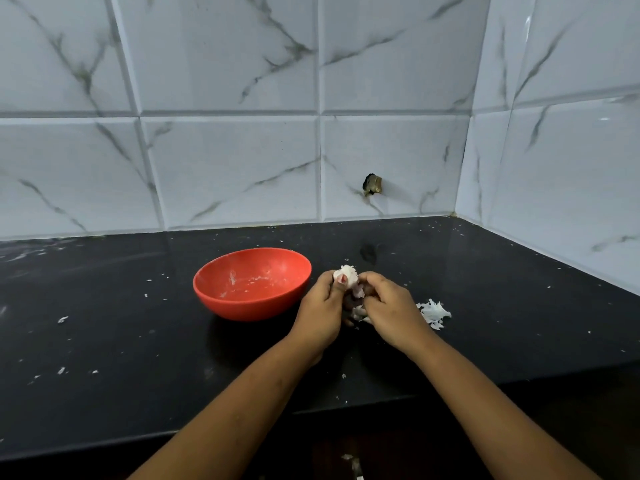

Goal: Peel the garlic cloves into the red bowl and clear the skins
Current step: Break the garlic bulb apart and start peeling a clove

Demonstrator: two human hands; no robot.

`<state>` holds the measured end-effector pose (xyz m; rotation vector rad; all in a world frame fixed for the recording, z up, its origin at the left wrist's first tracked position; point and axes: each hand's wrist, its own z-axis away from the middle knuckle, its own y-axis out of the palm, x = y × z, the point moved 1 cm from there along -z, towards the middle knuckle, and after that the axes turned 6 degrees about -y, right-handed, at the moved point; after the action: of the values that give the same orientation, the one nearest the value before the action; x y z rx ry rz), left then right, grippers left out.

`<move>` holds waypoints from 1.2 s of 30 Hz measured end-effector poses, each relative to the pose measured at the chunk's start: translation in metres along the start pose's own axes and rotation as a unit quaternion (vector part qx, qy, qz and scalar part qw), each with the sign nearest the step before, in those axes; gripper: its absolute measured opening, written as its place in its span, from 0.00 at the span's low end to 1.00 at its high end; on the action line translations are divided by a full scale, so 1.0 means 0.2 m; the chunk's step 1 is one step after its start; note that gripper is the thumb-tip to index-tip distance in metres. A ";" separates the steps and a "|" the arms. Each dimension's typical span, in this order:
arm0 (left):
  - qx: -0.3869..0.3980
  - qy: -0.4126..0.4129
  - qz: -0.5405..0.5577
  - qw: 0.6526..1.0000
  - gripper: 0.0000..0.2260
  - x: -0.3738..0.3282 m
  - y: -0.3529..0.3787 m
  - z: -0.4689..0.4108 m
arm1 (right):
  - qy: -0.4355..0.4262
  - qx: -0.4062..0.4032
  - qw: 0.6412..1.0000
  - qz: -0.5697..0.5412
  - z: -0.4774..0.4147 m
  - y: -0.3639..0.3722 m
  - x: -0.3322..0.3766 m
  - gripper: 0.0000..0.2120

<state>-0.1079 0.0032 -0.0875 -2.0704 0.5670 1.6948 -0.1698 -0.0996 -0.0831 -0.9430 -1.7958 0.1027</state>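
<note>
left hand (pixel 323 303): grips garlic (pixel 347 274), thumb on it
right hand (pixel 389 306): pinches garlic's skin, touching left hand
red bowl (pixel 221 303): just left of hands, on desk (pixel 121 306)
skins (pixel 434 312): right of right hand

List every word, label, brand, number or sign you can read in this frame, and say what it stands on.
None: no readable text anywhere in this view.
The red bowl is plain, with only pale smears inside.
The wall tiles show only grey veins.
The black counter shows only white flakes.
The garlic, held between the left hand and right hand, carries no writing.
</note>
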 end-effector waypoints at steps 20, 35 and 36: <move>-0.030 0.031 -0.155 0.987 0.16 -0.01 -0.02 0.03 | -0.122 0.005 0.993 -0.004 0.02 0.00 0.04 0.14; -0.020 0.099 -0.256 0.961 0.16 -0.02 -0.02 0.03 | -0.143 0.080 0.984 0.065 0.05 -0.03 0.04 0.08; -0.014 0.097 -0.256 0.962 0.16 -0.01 -0.03 0.03 | -0.144 0.083 0.983 0.072 0.06 -0.03 0.05 0.08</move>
<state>-0.1101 0.0105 -0.0853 -2.1748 0.0430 1.2164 -0.1838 -0.0937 -0.0781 -0.9740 -1.9458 0.4945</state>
